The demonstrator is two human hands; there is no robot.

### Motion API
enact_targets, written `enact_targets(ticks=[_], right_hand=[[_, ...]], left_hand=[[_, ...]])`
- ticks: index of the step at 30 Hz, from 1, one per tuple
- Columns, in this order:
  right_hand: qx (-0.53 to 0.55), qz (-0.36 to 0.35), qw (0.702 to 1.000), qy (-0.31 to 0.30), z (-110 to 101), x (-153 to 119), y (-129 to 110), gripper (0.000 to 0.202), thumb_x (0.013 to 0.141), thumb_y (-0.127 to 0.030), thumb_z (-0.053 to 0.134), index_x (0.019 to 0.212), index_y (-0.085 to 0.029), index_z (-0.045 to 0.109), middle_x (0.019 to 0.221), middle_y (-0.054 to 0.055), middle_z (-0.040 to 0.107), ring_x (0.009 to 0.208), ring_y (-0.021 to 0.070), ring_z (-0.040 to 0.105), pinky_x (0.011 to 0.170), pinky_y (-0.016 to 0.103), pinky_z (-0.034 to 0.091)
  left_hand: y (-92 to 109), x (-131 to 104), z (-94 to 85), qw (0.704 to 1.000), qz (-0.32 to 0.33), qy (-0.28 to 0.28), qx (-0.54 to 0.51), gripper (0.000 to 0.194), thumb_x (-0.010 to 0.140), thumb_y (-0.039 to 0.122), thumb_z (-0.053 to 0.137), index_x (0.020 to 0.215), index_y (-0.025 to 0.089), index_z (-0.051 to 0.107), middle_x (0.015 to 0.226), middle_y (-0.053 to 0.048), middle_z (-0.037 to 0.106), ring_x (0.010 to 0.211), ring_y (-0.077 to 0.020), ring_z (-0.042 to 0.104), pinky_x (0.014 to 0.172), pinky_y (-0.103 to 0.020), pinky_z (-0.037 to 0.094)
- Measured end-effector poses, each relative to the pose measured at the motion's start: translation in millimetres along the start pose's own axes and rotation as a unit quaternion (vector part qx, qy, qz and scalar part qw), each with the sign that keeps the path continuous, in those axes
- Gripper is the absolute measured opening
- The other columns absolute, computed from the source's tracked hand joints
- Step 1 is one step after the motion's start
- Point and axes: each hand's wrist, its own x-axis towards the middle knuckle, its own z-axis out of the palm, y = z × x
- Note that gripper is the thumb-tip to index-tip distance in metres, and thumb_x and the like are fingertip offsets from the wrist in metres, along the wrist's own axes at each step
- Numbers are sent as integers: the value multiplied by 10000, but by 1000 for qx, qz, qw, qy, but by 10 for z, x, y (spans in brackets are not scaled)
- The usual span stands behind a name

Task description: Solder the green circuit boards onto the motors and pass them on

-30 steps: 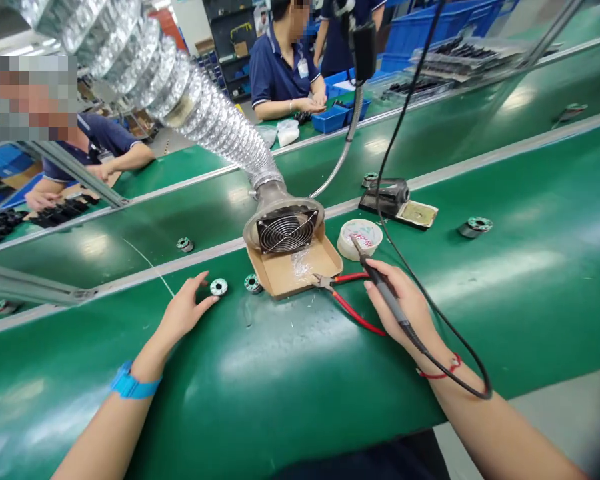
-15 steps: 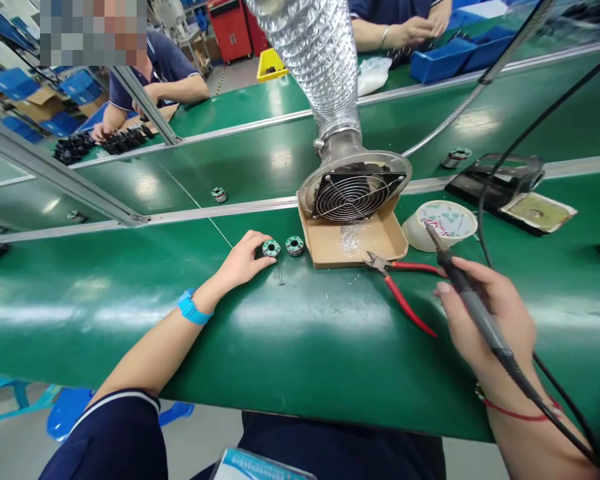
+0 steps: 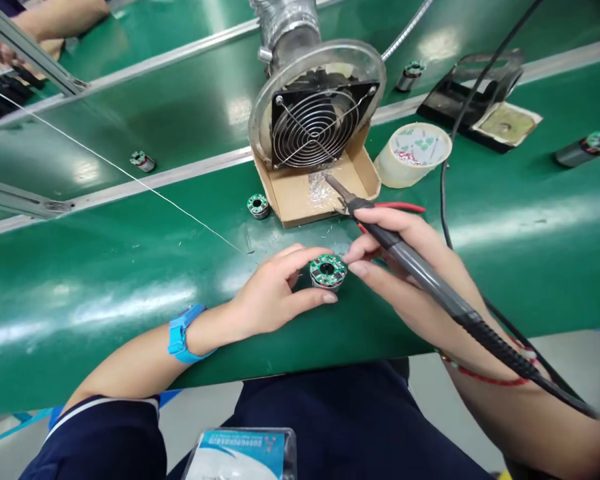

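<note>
My left hand (image 3: 280, 287) grips a small round motor part (image 3: 328, 273) with a green ring-shaped circuit board on top, thumb on the near side and fingers on the far side. It stands upright at the front of the green bench. A soldering iron (image 3: 410, 263) lies in my right hand (image 3: 415, 267), its tip pointing up and left over the cardboard tray (image 3: 300, 215). The fingertips of that hand are close beside the part; whether they touch it I cannot tell. Red-handled cutters (image 3: 400, 207) are partly hidden behind the iron. A second similar part (image 3: 258, 206) stands left of the tray.
A fume fan (image 3: 317, 127) with a wire grille stands behind the tray. To its right are a tape roll (image 3: 413, 157), a soldering iron stand (image 3: 480, 100) and another motor part (image 3: 587, 148). The iron's black cable (image 3: 444, 200) crosses the right side. Across the partition a person's arm (image 3: 65, 17) shows.
My left hand has brought one motor part nearer to me and to the right. My right hand has come left with the soldering iron, close to the part. The view has tilted down.
</note>
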Motion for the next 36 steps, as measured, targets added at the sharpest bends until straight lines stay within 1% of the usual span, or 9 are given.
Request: enact_targets(ticks=[5, 12, 17, 21, 24, 26, 28, 32, 36], right_hand=[[-1, -11, 998, -64, 0, 98, 3, 455, 871, -187, 656, 1302, -251, 525, 854, -37, 671, 779, 96, 673, 785, 251, 585], [23, 13, 995, -99, 25, 130, 8, 460, 874, -152, 626, 1310, -243, 510, 846, -43, 666, 727, 83, 645, 674, 208, 541], [-41, -56, 993, -94, 57, 130, 30, 340, 901, -194, 593, 1235, -237, 545, 844, -38, 655, 753, 92, 635, 740, 237, 525], [-58, -101, 991, -73, 127, 99, 128, 320, 926, -204, 552, 1242, -248, 540, 890, -19, 658, 816, 115, 640, 808, 278, 531], [-61, -93, 994, -16, 197, 40, 216, 465, 908, -291, 626, 1344, -255, 469, 1001, 15, 653, 900, 148, 641, 869, 326, 540], [-122, -97, 988, 3, 247, 1, 270, 587, 862, -391, 690, 1375, -245, 444, 1054, 49, 647, 957, 202, 637, 904, 393, 537], [-200, -99, 975, -13, 294, -20, 325, 588, 859, -427, 683, 1367, -234, 459, 1040, 69, 654, 944, 240, 633, 886, 440, 536], [-273, -107, 954, -54, 343, 16, 423, 468, 885, -255, 595, 1338, -184, 502, 1045, 105, 669, 933, 268, 616, 843, 470, 544], [-249, -141, 952, -107, 293, 59, 429, 473, 879, -97, 493, 1349, -144, 518, 1158, 130, 686, 1061, 257, 629, 892, 445, 559]], left_hand=[[0, -42, 28, 998, 57, 0, 39, 459, 868, 446, 725, 1237, 185, 645, 828, 5, 565, 651, -98, 459, 585, -223, 406], [-8, -54, 14, 995, 85, 1, 59, 484, 887, 490, 685, 1238, 159, 648, 841, -14, 596, 722, -118, 512, 635, -238, 442], [-12, -43, 26, 995, 80, 3, 58, 477, 881, 494, 690, 1204, 144, 659, 853, -18, 599, 729, -119, 524, 644, -244, 449], [-55, -23, 48, 996, 59, 2, 69, 459, 882, 459, 706, 1226, 164, 627, 838, 2, 559, 699, -113, 505, 606, -239, 419], [-84, 19, 69, 995, 43, 16, 92, 389, 874, 389, 728, 1174, 176, 601, 872, -4, 565, 734, -128, 519, 614, -252, 411], [-107, 53, 85, 993, 20, 30, 117, 309, 872, 301, 705, 1127, 186, 574, 923, -18, 569, 783, -146, 534, 634, -269, 415], [-149, 80, 93, 991, -16, 27, 132, 289, 852, 208, 658, 1114, 201, 536, 991, -34, 567, 855, -165, 542, 675, -289, 433], [-315, 97, 51, 995, -86, 32, 34, 372, 793, 117, 585, 1123, 212, 443, 1029, -37, 524, 769, -121, 504, 659, -279, 452], [-458, 94, -31, 985, -116, 74, -100, 303, 739, 28, 452, 981, 211, 441, 824, 16, 479, 643, -94, 455, 572, -241, 422]])
